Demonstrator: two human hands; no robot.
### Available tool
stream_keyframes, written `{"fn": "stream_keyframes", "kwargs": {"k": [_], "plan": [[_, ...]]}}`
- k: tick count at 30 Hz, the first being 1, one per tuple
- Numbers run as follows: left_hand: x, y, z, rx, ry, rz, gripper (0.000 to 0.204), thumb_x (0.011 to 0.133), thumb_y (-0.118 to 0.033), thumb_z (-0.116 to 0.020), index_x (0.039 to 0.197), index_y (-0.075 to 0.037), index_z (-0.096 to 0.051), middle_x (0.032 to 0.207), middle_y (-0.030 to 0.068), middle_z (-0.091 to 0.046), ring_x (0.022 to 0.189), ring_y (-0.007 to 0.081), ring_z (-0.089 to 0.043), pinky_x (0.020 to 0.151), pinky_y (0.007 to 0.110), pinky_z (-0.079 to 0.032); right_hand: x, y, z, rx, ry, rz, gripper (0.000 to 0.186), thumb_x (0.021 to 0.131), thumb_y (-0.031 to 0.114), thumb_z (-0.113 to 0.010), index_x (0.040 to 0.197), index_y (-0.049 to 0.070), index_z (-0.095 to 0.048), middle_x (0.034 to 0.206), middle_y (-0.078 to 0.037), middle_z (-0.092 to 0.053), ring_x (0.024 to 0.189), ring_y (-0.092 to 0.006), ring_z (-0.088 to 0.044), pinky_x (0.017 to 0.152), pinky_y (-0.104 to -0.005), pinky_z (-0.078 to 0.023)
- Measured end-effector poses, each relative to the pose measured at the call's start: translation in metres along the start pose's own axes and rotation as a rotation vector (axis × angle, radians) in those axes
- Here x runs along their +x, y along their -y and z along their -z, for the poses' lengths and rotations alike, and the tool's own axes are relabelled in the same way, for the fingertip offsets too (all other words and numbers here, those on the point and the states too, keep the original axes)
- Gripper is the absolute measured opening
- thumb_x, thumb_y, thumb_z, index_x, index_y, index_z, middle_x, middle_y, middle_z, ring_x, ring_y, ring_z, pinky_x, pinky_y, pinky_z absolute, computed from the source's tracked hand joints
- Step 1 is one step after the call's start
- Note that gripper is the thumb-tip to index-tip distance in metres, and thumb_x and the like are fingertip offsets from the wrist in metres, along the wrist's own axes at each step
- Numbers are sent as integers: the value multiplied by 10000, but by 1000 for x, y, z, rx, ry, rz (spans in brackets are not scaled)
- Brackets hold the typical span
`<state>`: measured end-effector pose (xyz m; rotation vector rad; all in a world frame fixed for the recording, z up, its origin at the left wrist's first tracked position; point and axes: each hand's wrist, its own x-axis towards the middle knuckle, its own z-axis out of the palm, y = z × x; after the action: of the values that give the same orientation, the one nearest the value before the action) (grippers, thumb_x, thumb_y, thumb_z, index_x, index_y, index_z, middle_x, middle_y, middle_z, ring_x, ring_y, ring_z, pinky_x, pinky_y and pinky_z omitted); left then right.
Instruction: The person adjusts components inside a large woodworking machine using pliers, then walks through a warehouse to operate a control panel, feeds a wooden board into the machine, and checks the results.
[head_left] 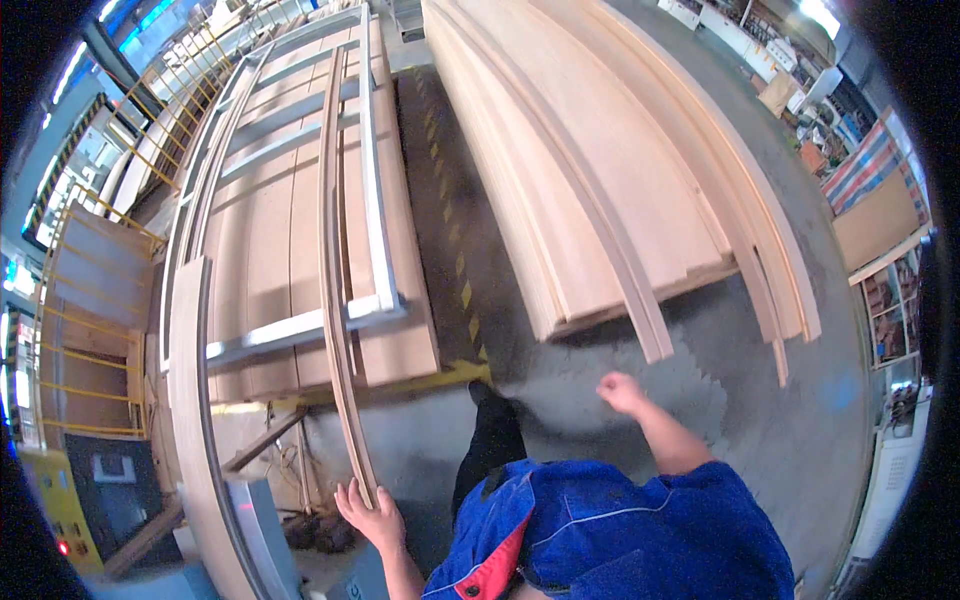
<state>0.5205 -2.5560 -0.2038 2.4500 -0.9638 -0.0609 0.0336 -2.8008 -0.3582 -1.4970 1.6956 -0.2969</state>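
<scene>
Beyond the near edge of the board stack [405, 335], the wooden strip [348, 400] is touched by the left hand [377, 520], grip unclear; the right hand [624, 393] is curled, well apart.

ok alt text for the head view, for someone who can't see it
A person's left hand touches the near end of a long wooden strip lying over a metal frame on stacked boards. The right hand is free; another stack stands to the right.

A metal frame [268, 333] carries long wooden strips [330, 250].
</scene>
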Motion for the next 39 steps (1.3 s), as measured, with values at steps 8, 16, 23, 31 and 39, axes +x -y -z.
{"fn": "stream_keyframes", "kwargs": {"k": [8, 16, 23, 31, 39], "plan": [[212, -143, -42, -119, 28, -179, 533, 831, -162, -684, 1322, -33, -523, 1449, 262, -400, 1393, 453, -305, 1139, 557, -266, 2, -25, 80, -793, 959, 38, 390, 878, 448, -619, 944, 84, -742, 964, -141, -721, 906, -345, -672, 770, -470, -524], [375, -249, -95, -163, -105, -219, 525, 824, -127, -682, 1321, -58, -530, 1489, 225, -384, 1412, 435, -299, 1148, 535, -269, 141, 20, 71, -164, 968, -94, 393, 870, 429, -650, 1051, 87, -718, 975, -123, -718, 881, -271, -664, 781, -428, -505], [493, -307, -153, -52, -87, -68, 538, 811, -149, -702, 1306, -26, -530, 1474, 261, -376, 1390, 469, -301, 1123, 575, -288, 367, 150, 74, -445, 1012, -14, 371, 864, 399, -638, 1072, 101, -716, 1005, -128, -715, 906, -279, -666, 798, -429, -512], [574, -350, -171, 38, -120, 147, 544, 817, -168, -704, 1315, -33, -529, 1489, 236, -365, 1404, 432, -298, 1145, 557, -259, 540, 275, 145, -685, 1015, 78, 354, 857, 364, -624, 1095, 117, -713, 1040, -133, -712, 935, -289, -668, 817, -431, -520], [685, -388, -247, -48, -132, 221, 530, 835, -142, -656, 1333, -30, -514, 1501, 234, -356, 1414, 426, -290, 1146, 549, -268, 711, 346, 217, -1038, 1101, 117, 346, 851, 329, -611, 1119, 134, -711, 1076, -139, -709, 964, -299, -670, 836, -432, -527]]}}
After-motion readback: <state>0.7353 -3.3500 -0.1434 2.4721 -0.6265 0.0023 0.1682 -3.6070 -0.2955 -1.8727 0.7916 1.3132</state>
